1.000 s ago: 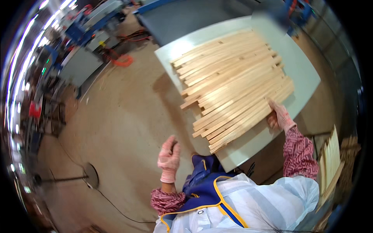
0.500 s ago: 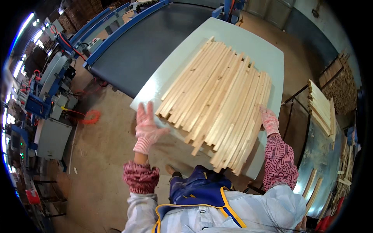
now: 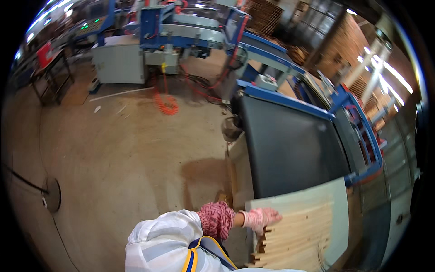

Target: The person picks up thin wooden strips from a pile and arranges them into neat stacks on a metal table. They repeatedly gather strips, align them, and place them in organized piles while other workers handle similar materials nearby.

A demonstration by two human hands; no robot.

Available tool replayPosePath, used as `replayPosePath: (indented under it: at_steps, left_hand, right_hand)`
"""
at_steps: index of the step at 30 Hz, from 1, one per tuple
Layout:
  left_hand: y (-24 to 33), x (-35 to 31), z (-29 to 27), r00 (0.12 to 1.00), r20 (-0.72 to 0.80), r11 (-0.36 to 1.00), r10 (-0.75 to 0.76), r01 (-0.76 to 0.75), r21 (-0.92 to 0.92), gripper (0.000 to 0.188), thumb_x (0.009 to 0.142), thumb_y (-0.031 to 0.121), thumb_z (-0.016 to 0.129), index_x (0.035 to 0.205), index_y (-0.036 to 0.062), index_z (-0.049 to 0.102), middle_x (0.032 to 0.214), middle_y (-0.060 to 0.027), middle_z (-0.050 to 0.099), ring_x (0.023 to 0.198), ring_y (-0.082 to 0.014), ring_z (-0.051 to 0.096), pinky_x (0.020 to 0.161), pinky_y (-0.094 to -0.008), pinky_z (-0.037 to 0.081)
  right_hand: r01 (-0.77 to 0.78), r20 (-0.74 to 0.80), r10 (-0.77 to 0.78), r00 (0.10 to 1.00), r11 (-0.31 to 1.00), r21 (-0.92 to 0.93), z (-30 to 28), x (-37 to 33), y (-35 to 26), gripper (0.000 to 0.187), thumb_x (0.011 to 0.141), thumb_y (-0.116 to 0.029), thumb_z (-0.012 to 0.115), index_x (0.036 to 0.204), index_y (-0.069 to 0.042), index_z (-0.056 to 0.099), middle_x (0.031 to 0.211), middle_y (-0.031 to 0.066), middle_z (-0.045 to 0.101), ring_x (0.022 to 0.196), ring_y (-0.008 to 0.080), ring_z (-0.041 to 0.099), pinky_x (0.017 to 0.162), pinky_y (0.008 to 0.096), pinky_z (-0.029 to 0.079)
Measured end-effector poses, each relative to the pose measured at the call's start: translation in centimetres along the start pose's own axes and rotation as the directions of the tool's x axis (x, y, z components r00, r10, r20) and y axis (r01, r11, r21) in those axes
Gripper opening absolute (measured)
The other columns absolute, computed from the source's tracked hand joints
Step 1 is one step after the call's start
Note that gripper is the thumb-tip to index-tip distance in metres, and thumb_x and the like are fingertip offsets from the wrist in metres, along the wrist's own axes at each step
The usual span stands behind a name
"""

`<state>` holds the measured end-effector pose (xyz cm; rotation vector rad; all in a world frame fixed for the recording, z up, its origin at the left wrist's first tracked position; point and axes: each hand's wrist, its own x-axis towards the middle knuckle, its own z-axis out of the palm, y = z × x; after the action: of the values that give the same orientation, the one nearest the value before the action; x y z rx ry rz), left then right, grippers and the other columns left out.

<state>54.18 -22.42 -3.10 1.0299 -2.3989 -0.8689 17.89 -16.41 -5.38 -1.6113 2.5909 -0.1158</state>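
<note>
The left hand (image 3: 260,218), in a pink glove, lies flat with fingers spread on the near-left edge of a stack of pale wooden slats (image 3: 299,238), pressing rather than pinching; the slats rest just under and to the right of the palm, on a light green table (image 3: 340,199); beyond the fingertips runs a dark conveyor belt (image 3: 290,145) framed in blue; the right hand is out of sight; left of the wrist spreads the bare concrete floor (image 3: 118,163).
</note>
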Motion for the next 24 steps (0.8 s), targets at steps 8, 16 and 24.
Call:
replayPosePath:
  at_steps: [8,16,24]
  left_hand:
    - [-5.8,0.2,-7.5,0.985,-0.059,0.987,-0.162,0.161,-0.023,0.102,0.055,0.025,0.081,0.141,-0.0011,0.033,0.141,-0.0252,0.039,0.133,-0.0391,0.038,0.111,-0.0397,0.035]
    - [-21.6,1.0,-22.2,0.888,-0.329,0.906,-0.321,0.389,0.167,0.093,0.065,0.043,0.075,0.144,0.0082,0.041,0.149,-0.0150,0.039,0.140,-0.0280,0.035,0.115,-0.0345,0.030]
    - [-31.0,-5.9,-27.6,0.200,-0.854,0.629,-0.480,0.757,-0.176,0.067,0.080,0.037,0.069,0.136,0.0071,0.048,0.133,-0.0184,0.053,0.125,-0.0335,0.048,0.104,-0.0398,0.041]
  right_hand:
    - [0.113,0.037,-0.119,0.992,0.986,0.125,2.1,10.9,-14.3,0.038,0.096,-0.006,0.043,0.133,-0.002,0.048,0.126,0.0166,0.060,0.107,0.0281,0.061,0.090,0.0343,0.051]
    - [0.579,-0.258,-0.533,0.806,0.802,0.150,3.9,22.4,-20.1,0.031,0.096,-0.006,0.046,0.123,0.003,0.058,0.119,0.0165,0.064,0.102,0.0256,0.063,0.086,0.0318,0.053]
    - [-0.100,0.166,-0.238,0.957,0.266,0.959,3.0,14.4,-44.4,0.033,0.092,-0.028,0.064,0.113,-0.003,0.061,0.082,0.0045,0.060,0.068,0.0151,0.057,0.062,0.0282,0.052]
